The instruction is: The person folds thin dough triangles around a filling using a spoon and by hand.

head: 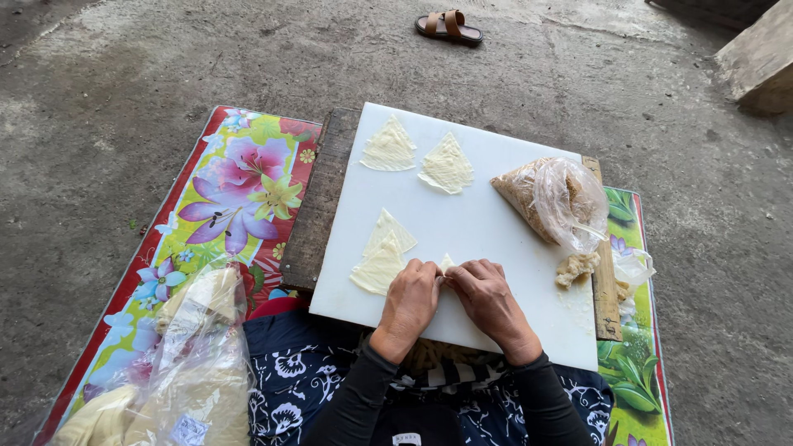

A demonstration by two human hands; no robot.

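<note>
Nearest me, both hands are pressing together on the white board [462, 215]: left hand [410, 299] and right hand [487, 296] are pinching a small pale wrapper [446, 263] between fingertips at the board's near edge. I am seeing folded triangles [384, 252] lying just left, two more farther up. Board is resting on a plank over a flowered mat [223, 198]; concrete floor [124, 74] is surrounding it, a sandal [448, 26] lying beyond.

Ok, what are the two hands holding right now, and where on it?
The left hand and right hand pinch a small pale wrapper piece between their fingertips, near its lower edge; only its tip shows above the white board.
</note>
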